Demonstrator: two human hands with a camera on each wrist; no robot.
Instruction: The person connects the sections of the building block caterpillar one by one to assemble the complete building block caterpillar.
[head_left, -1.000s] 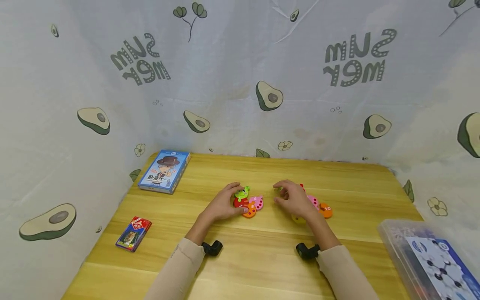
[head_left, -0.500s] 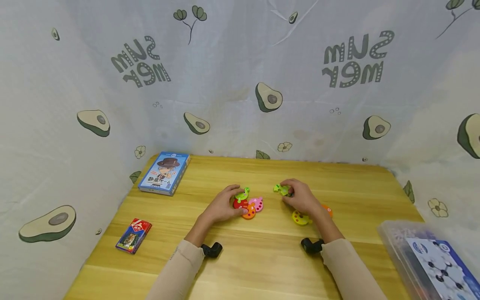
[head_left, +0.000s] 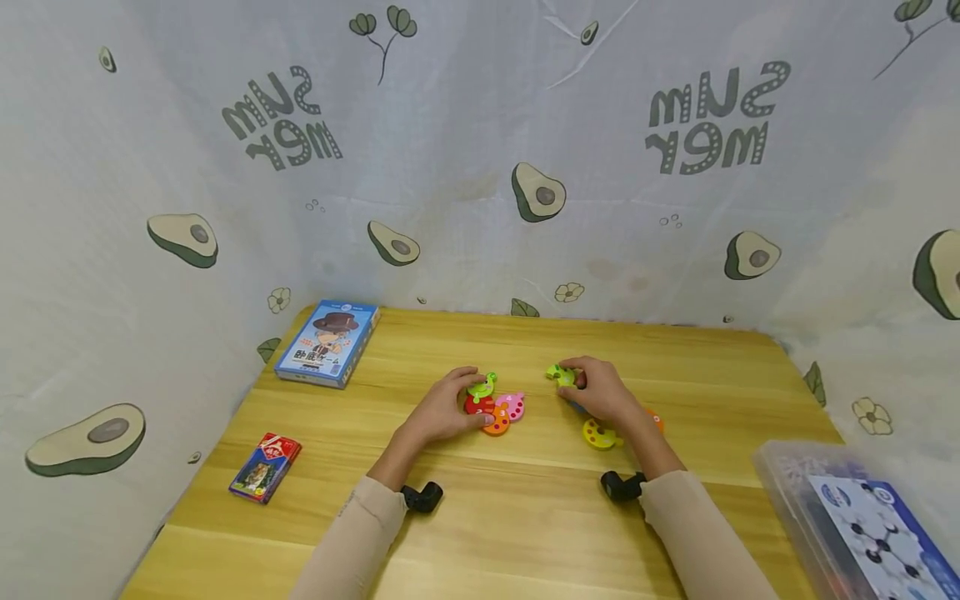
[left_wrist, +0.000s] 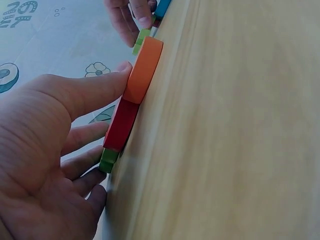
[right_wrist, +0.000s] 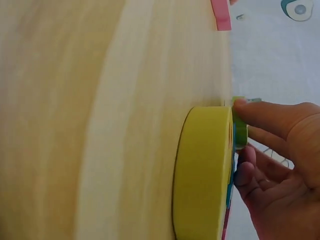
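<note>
At the table's middle, several joined flat puzzle pieces carry numbers: a green one with a face, a red one, an orange one and a pink one. My left hand spans their left side and holds them, its thumb on the orange piece and its other fingers by the red and green ones. Farther right, my right hand pinches a loose green puzzle piece between thumb and fingers. Below that hand lies a yellow piece; another orange piece is partly hidden by the wrist.
A blue game box lies at the back left, with a small red-and-blue card pack nearer the front. At the right edge stands a clear plastic case with a molecule picture. Printed cloth hangs behind the table.
My right hand has shifted slightly right, and the green piece in its fingers has come into fuller view. The left hand and its joined pieces have stayed in place.
</note>
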